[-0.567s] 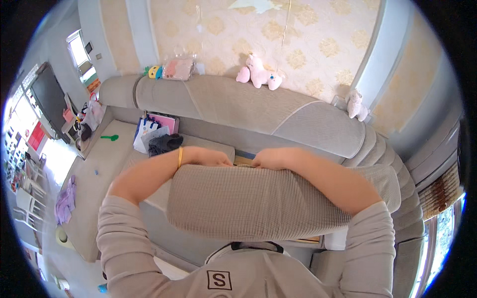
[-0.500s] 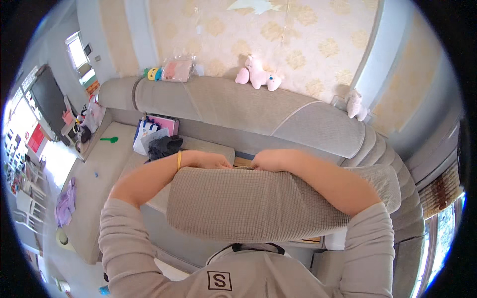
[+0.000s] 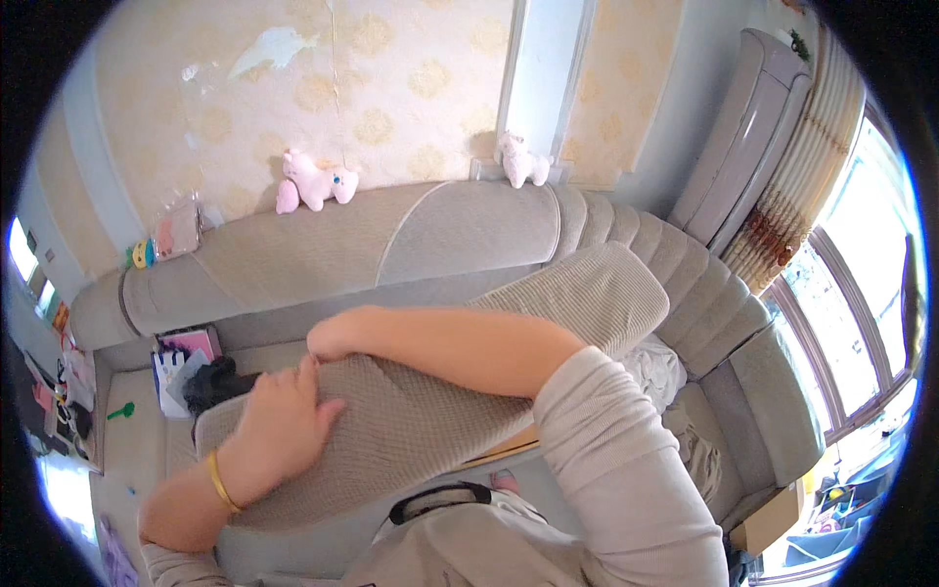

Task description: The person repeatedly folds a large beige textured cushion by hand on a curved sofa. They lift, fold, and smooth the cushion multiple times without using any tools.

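Observation:
A long seat cushion (image 3: 391, 430) in a beige ribbed cover lies slantwise across my front, its far end up to the right. My right hand (image 3: 337, 333) is closed on the cover at the cushion's far edge, its fingertips hidden from view. Close beside it, my left hand (image 3: 284, 421) lies over the cushion, with its fingers bent at the same edge, beside the right hand, and its thumb standing apart on the fabric. A yellow band circles my left wrist. What the fingers grip beneath the edge is hidden.
A curved beige sofa (image 3: 469, 235) runs along the wall, with a pink plush toy (image 3: 318, 181) and a white plush toy (image 3: 523, 161) on its back. A paper bag (image 3: 171, 377) and a dark cloth (image 3: 215, 383) lie on the seat. Crumpled fabric (image 3: 655, 372) sits at the right.
My view has swung to the right. The cushion now lies at a slant instead of level. My hands, earlier apart at the far edge, have come together toward the cushion's left part.

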Demonstrator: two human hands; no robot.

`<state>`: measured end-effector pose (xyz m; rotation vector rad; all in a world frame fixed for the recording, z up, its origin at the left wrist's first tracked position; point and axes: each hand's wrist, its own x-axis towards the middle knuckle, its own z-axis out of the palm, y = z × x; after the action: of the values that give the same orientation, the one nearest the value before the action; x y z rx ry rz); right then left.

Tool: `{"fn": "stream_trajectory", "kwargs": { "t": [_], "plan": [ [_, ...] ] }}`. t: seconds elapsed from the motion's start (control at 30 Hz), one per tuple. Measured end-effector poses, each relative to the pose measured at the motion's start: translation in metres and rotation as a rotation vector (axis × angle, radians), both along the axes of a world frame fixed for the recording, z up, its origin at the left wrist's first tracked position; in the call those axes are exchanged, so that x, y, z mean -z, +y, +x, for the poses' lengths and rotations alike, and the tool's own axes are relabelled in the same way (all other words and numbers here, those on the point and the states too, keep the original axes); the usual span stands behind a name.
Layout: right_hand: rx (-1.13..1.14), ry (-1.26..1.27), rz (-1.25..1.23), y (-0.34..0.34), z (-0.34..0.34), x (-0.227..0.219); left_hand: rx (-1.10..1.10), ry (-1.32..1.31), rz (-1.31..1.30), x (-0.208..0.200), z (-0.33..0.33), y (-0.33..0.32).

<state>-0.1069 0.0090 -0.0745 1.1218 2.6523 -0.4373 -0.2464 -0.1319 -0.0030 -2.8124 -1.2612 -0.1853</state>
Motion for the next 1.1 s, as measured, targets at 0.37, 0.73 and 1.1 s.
{"fn": "stream_trajectory", "kwargs": {
  "t": [0.37, 0.73, 1.1],
  "plan": [
    [0.161, 0.144, -0.337, -0.034, 0.172, -0.109, -0.222, -0.084, -0.185, 0.001, -0.010, 0.022],
    [-0.021, 0.337, 0.098, -0.039, 0.185, -0.090, -0.589, -0.076, -0.230, 0.014, 0.020, 0.054],
    [-0.127, 0.322, 0.243, -0.064, 0.215, -0.101, -0.660, -0.172, -0.072, 0.020, 0.027, 0.048]
  ]
}}
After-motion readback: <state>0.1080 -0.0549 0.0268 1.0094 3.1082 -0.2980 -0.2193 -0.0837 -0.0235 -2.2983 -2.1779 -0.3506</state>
